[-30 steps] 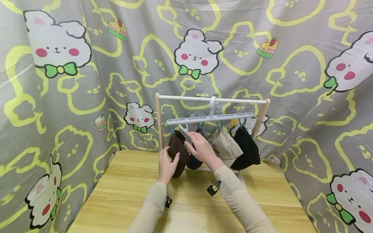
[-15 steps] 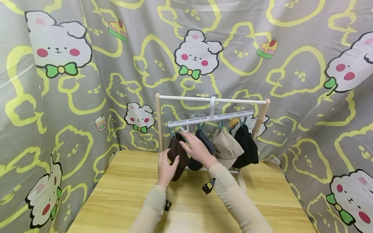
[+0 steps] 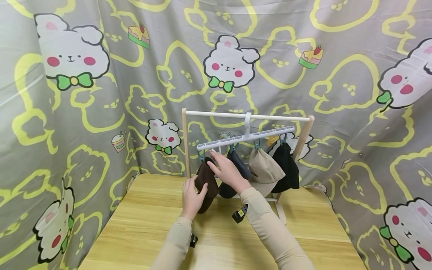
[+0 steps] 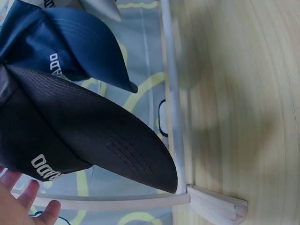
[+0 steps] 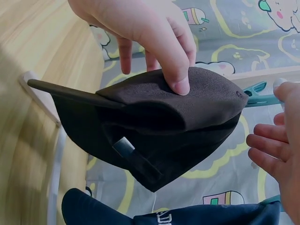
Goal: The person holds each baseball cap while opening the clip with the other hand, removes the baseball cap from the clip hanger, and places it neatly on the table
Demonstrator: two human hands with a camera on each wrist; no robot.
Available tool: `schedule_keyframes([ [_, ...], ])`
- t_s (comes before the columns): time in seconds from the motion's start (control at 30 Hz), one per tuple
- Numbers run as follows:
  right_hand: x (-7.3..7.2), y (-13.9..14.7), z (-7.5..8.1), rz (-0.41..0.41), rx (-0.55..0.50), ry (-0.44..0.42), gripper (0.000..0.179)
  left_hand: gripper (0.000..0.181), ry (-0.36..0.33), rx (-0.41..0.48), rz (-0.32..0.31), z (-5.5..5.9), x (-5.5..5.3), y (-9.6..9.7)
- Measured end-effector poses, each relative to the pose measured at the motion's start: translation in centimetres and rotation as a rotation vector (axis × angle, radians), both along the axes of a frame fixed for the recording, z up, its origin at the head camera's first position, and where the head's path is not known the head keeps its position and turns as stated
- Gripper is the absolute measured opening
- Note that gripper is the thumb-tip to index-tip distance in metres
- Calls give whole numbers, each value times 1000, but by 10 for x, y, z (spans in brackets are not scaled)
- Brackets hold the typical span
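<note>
A dark brown cap [image 3: 208, 187] hangs from the lower left end of the white hanger [image 3: 233, 141]. My left hand [image 3: 191, 198] holds its side, the thumb denting the fabric in the right wrist view and other fingers behind. A teal clip [image 5: 263, 100] bites the tip of the cap's crown. My right hand [image 3: 231, 174] is beside that clip, fingers extended, with one fingertip overlapping the clip's end in the right wrist view. In the left wrist view the cap's brim [image 4: 122, 140] points toward the table, pale lettering showing on its front.
A navy cap [image 3: 241, 167], a beige cap [image 3: 266, 167] and a black cap [image 3: 286, 170] hang farther right. The hanger hooks over the white rail [image 3: 216, 113] of a small rack with wooden posts [image 3: 305, 137]. Patterned curtain [image 3: 287, 86] surrounds the wooden table [image 3: 141, 217].
The hanger's left end has dipped and its right end risen. The brown cap has sunk lower with my left hand on it. My right hand has shifted slightly left and down.
</note>
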State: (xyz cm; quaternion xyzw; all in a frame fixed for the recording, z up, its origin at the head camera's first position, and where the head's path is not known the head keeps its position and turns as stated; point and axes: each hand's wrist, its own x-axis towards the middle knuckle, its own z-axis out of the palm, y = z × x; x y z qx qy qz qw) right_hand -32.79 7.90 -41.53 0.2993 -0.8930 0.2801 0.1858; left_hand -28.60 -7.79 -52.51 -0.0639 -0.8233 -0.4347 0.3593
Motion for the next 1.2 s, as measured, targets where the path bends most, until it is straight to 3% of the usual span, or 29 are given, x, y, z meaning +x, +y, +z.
schedule_keyframes([
  [0.23, 0, -2, 2, -5, -19, -35, 50, 42, -15, -6, -3, 2, 6, -2],
  [0.7, -1, -7, 4, -27, -25, -48, 46, 35, 57, 4, 39, 4, 13, -1],
  [1.03, -1, -18, 10, -75, -4, -12, 46, 32, 77, 43, 67, 5, 18, 1],
  [1.2, -1, -26, 10, -103, 14, 66, 38, 31, 95, 37, 90, 5, 18, 0],
])
